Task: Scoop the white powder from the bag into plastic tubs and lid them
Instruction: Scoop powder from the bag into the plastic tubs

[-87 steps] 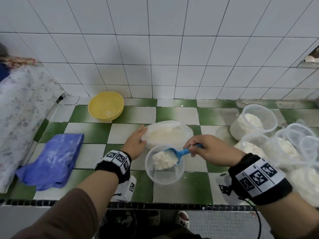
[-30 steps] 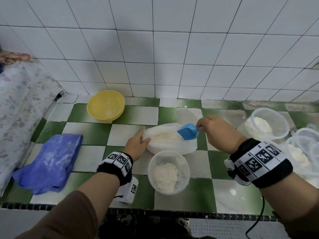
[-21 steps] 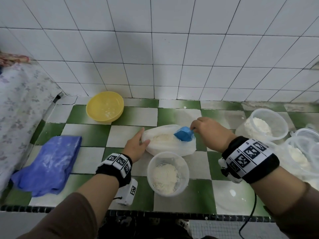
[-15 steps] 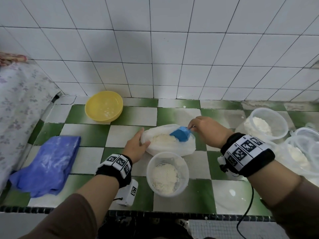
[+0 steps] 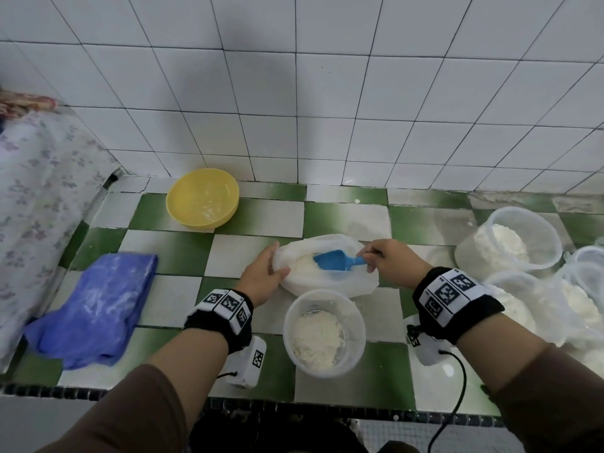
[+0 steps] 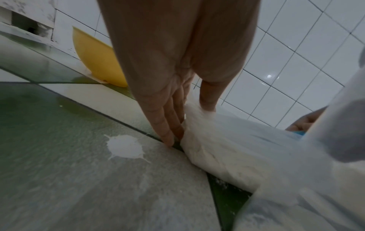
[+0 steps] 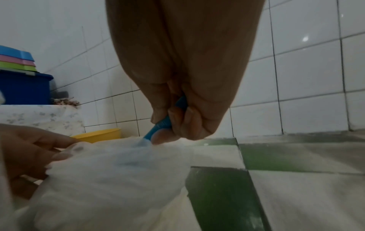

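Inside the bag (image 5: 327, 273), the right hand (image 5: 392, 263) grips the blue scoop (image 5: 333, 260); the left hand (image 5: 261, 276), thumb and fingers pinching, steadies the rim. Overloading risks spillage short of the tub (image 5: 323, 331).

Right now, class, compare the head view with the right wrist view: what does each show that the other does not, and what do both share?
Only the head view shows the part-filled tub in front of the bag, the blue cloth and the scoop's blade lying on the powder.

Only the right wrist view shows the stacked coloured lids on a dark blue bin, and the right hand curled round the handle from beneath.

Both show the blue scoop, the bag, the left hand holding its edge, and the yellow bowl.
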